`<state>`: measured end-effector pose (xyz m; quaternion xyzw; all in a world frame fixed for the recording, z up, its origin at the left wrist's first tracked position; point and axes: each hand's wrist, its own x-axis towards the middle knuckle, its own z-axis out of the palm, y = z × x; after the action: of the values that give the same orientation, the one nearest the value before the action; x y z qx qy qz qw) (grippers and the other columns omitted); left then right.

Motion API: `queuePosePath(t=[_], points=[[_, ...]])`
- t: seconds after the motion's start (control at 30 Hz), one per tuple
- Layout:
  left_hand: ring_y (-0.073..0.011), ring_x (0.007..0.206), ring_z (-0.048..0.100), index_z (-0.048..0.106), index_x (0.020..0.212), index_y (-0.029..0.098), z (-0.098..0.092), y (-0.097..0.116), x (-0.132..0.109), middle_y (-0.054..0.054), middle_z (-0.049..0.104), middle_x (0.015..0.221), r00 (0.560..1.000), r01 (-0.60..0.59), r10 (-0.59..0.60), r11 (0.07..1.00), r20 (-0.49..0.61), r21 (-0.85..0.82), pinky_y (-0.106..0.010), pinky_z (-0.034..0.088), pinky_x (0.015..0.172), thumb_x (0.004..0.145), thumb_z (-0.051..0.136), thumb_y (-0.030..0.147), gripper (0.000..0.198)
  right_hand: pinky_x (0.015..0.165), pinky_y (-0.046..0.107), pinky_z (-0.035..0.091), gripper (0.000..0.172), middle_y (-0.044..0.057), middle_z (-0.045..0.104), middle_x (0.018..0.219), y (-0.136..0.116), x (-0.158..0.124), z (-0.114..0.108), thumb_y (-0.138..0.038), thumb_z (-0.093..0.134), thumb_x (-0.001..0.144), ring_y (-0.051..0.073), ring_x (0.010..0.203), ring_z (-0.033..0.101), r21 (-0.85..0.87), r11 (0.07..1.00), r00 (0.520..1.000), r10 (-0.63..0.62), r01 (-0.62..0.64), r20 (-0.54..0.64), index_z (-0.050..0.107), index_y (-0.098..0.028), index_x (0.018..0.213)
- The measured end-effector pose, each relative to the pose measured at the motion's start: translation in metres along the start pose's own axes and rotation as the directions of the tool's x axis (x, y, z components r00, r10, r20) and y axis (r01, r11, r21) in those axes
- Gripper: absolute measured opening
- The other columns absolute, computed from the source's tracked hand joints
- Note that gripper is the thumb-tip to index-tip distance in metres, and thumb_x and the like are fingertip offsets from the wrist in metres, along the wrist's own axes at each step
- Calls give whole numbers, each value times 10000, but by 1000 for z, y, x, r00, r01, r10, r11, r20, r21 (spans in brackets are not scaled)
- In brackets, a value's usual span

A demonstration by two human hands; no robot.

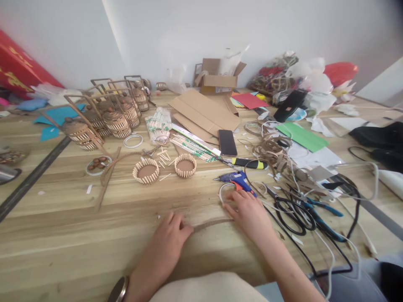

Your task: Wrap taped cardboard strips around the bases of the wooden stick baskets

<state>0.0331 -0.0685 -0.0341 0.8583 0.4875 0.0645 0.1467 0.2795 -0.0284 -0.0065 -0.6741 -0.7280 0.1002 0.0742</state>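
My left hand (pixel 168 239) rests low on the table with its fingers closed on one end of a thin brown strip (pixel 211 224). The strip curves to the right and passes under my right hand (pixel 247 209). Thumb and fingers of that hand are at the lower right edge of a white ring (pixel 221 191), gripping it. Just behind the ring lies a blue glue gun (pixel 239 179) with an orange trigger. Two round brown bases edged with short wooden sticks, the left one (pixel 146 172) and the right one (pixel 185 166), stand farther off.
Several lantern-like stick baskets (pixel 117 122) with handles stand at the back left. Cardboard sheets (pixel 204 111), a phone (pixel 227 142) and a yellow-black cutter (pixel 248 163) lie mid-table. Black-handled scissors (pixel 294 216), blue pliers (pixel 324 222) and loose cables crowd the right.
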Motion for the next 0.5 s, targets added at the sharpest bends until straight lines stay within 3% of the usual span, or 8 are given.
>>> queuePosePath(t=[0.1,0.2,0.27,0.4,0.5], points=[[-227,970,582,691,901,186,-6,4,0,-62,606,1008,999,-7,7,1000,38,3,-365,515,829,915,496,7,264,747,372,406,65,103,708,914,8,2,7,-243,626,857,288,864,651,-130,991,996,-43,33,-73,630,-199,809],[-189,904,622,672,915,168,-10,8,2,-56,632,988,993,8,5,994,121,-105,-324,529,813,924,425,-14,307,745,354,405,112,83,706,839,6,-1,4,-216,577,885,261,832,658,-121,988,992,-105,96,-76,594,-203,776],[-194,894,643,668,945,165,-10,9,3,-60,657,983,991,28,-7,986,131,-165,-330,536,818,922,423,1,296,750,338,414,114,64,696,795,0,-7,-2,-224,551,910,238,796,657,-84,976,972,-209,200,-106,575,-200,801],[-235,965,664,613,1116,155,-7,10,2,-100,690,1056,994,87,-70,975,88,-206,-379,537,847,966,395,103,269,715,315,421,109,19,663,730,-20,-18,-10,-171,529,918,201,707,629,-16,869,852,-488,494,-189,542,-200,814],[-226,1026,666,499,1276,156,-4,10,1,-121,689,1149,993,119,-112,966,42,-231,-363,529,866,1011,340,190,311,753,330,425,126,7,650,713,-35,-22,-4,-121,528,893,195,700,614,-35,809,793,-583,587,-177,552,-199,798]])
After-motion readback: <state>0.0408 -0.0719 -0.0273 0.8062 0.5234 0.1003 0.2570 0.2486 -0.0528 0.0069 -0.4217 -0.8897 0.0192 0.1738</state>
